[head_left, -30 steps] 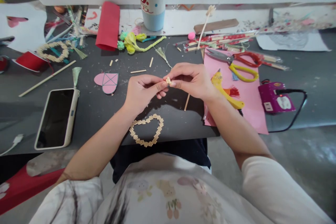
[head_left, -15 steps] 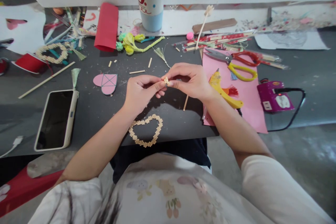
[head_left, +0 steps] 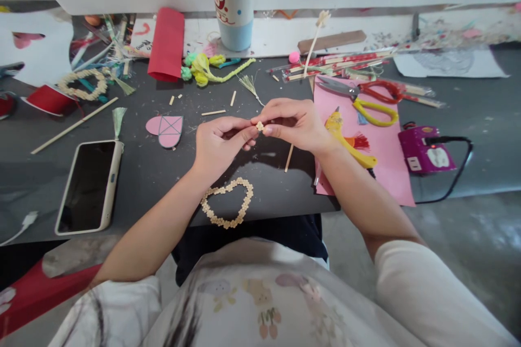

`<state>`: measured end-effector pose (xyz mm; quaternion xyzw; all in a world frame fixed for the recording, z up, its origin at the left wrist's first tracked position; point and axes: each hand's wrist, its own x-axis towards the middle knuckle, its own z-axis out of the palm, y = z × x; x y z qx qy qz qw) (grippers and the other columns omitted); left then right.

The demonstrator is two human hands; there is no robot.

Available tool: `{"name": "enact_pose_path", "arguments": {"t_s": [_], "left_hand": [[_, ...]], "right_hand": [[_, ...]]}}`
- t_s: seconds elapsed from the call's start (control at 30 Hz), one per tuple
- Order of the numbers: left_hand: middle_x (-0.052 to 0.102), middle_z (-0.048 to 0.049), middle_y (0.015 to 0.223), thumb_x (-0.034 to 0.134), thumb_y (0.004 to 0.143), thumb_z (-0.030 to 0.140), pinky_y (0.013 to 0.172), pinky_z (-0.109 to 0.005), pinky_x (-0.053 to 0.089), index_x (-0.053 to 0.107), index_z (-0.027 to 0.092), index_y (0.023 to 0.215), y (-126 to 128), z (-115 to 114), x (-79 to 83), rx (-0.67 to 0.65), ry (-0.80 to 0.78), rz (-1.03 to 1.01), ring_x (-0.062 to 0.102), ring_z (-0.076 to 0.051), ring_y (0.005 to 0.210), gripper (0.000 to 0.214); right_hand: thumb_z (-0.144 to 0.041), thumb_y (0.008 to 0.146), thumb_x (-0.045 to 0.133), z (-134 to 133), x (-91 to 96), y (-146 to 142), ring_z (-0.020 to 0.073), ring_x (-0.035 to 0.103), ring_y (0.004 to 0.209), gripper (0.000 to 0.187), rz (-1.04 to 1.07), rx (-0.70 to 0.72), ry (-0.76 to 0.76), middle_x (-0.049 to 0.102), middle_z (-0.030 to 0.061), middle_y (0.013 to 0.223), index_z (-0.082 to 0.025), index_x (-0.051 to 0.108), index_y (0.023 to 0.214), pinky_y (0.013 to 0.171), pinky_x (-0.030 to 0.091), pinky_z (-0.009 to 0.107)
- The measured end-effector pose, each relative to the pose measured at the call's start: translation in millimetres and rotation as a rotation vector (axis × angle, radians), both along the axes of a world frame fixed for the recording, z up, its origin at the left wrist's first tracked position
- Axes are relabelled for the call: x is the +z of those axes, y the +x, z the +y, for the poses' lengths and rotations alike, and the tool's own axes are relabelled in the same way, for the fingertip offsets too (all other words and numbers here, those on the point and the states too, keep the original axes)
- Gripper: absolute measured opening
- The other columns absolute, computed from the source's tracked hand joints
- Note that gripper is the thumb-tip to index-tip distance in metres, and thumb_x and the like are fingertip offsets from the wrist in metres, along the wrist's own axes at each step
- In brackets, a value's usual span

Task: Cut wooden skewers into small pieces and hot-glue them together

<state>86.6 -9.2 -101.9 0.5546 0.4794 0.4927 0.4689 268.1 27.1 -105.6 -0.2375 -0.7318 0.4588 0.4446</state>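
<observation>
Between the fingertips of both hands sits a small pale flower-shaped piece [head_left: 259,127], made of short wooden-looking bits. My left hand [head_left: 220,140] pinches it from one side, thumb and forefinger closed. From the other side my right hand [head_left: 293,126] grips it with thumb and fingertips. Both hands hover over the dark table [head_left: 179,173]. Below them, at the table's front edge, lies a heart-shaped frame [head_left: 227,223] of similar small pale flowers. A thin stick [head_left: 288,158] lies under my right hand, and a pale tassel [head_left: 249,87] is just behind the hands.
To the left are a phone [head_left: 86,187], a pink heart cutout [head_left: 170,130] and a long stick [head_left: 75,126]. On the right, scissors [head_left: 354,92] and a yellow glue gun [head_left: 350,143] rest on pink paper [head_left: 391,173], beside a purple box [head_left: 426,149] with a cable. A tumbler [head_left: 236,11] stands behind.
The flower piece has turned slightly between my fingertips, showing more of its face. Both hands stay almost in place; the view has shifted a little.
</observation>
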Motion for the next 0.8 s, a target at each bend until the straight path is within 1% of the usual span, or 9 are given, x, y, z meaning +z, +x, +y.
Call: {"name": "enact_pose_path", "arguments": {"t_s": [0.17,0.27,0.4,0.53,0.63,0.8], "left_hand": [[0.069,-0.0012,0.068,0.077,0.067,0.037,0.051,-0.020,0.049,0.073,0.017,0.079,-0.1,3.2,-3.5,-0.010,-0.087,-0.062,0.062,-0.009,0.055,0.023],[0.070,-0.0018,0.069,0.078,0.066,0.038,0.050,-0.019,0.048,0.072,0.016,0.082,-0.9,6.3,-5.4,-0.040,-0.136,-0.110,0.062,-0.008,0.055,0.027],[0.070,-0.0018,0.070,0.078,0.067,0.035,0.050,-0.018,0.047,0.072,0.016,0.081,-2.5,8.3,-5.5,-0.089,-0.179,-0.170,0.062,-0.007,0.056,0.024],[0.069,-0.0020,0.066,0.078,0.066,0.035,0.049,-0.018,0.047,0.072,0.015,0.077,-4.5,8.6,-3.7,-0.135,-0.242,-0.194,0.061,-0.008,0.055,0.024],[0.069,-0.0022,0.068,0.079,0.065,0.035,0.051,-0.018,0.047,0.072,0.015,0.078,-6.3,9.0,-1.6,-0.177,-0.287,-0.208,0.061,-0.008,0.056,0.025],[0.069,-0.0016,0.070,0.077,0.068,0.033,0.052,-0.016,0.048,0.072,0.016,0.079,-8.5,10.6,0.6,-0.243,-0.352,-0.252,0.061,-0.006,0.057,0.021]], "right_hand": [[-0.035,0.079,0.069,0.5,-1.0,-1.3,0.0087,0.060,0.073,0.022,-0.034,-0.040,0.036,0.067,0.0026,0.086,-0.020,0.072,0.095,0.065,0.049,0.022],[-0.037,0.079,0.068,1.0,-1.4,-1.5,0.0094,0.059,0.073,0.021,-0.080,-0.113,0.111,0.067,0.0012,0.082,-0.021,0.072,0.092,0.066,0.048,0.023],[-0.034,0.080,0.068,1.4,-1.6,-1.7,0.0096,0.059,0.073,0.017,-0.117,-0.168,0.203,0.066,0.0004,0.079,-0.021,0.072,0.090,0.066,0.047,0.024],[-0.034,0.082,0.066,1.6,-1.6,-2.0,0.0096,0.059,0.072,0.017,-0.141,-0.178,0.240,0.066,0.0009,0.079,-0.020,0.071,0.090,0.065,0.047,0.024],[-0.034,0.082,0.065,1.9,-1.1,-1.6,0.0098,0.059,0.071,0.018,-0.162,-0.175,0.260,0.066,0.0014,0.079,-0.019,0.069,0.090,0.066,0.048,0.024],[-0.034,0.083,0.064,1.3,0.7,0.2,0.0100,0.058,0.071,0.017,-0.192,-0.159,0.276,0.066,0.0020,0.079,-0.018,0.068,0.089,0.066,0.048,0.025]]}}
